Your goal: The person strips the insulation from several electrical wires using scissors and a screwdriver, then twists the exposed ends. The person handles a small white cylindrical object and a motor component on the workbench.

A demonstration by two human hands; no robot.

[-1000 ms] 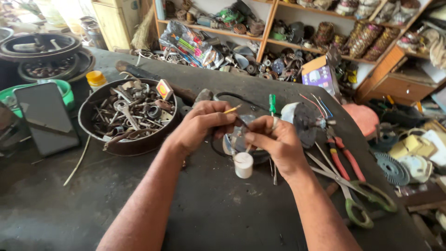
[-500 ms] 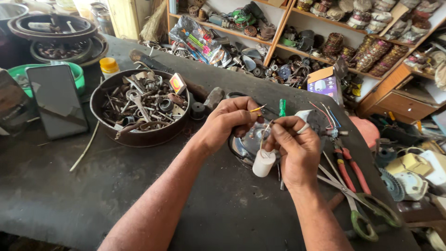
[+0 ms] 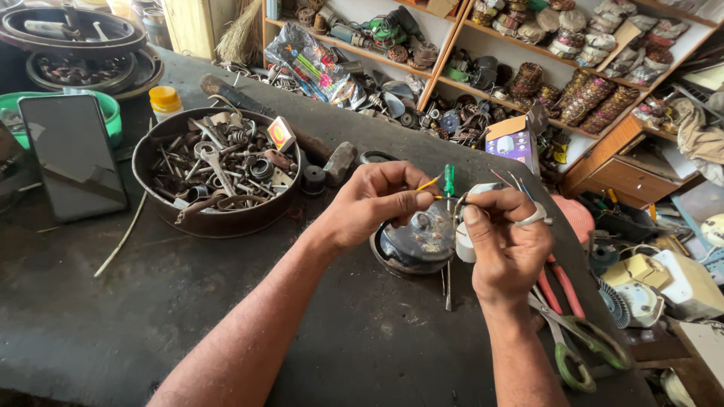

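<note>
Both forearms come in from the bottom edge and meet over the middle of the dark desk (image 3: 136, 316). Left hand (image 3: 369, 203): palm down, wrist a bit bent, fingers curled, thumb and forefinger pinched shut on a thin yellow wire (image 3: 430, 183) that pokes out to the right. Right hand (image 3: 507, 241): back of hand toward the camera, fingers curled in, thumb up; its grip is closed on a wire end near the left fingertips, exact contact too small to make out. White ring (image 3: 530, 218) on one right finger.

The two hands are almost touching at the fingertips, just above a round dark metal part (image 3: 418, 240) with a shiny dome, which lies on the desk between and below them. A small white cylinder (image 3: 463, 243) sits just beside that part, partly hidden by the right hand. A green-handled screwdriver (image 3: 449, 181) stands up behind the fingertips; its shaft shows again below the round part.

Left of the hands: round metal pan (image 3: 226, 218) full of wrenches, bolts and springs, a phone (image 3: 72, 154) propped further left. Right of the right wrist: green-handled scissors (image 3: 581, 354) and red-handled pliers (image 3: 562, 286) flat on the desk. Cluttered shelves (image 3: 452, 53) behind.
</note>
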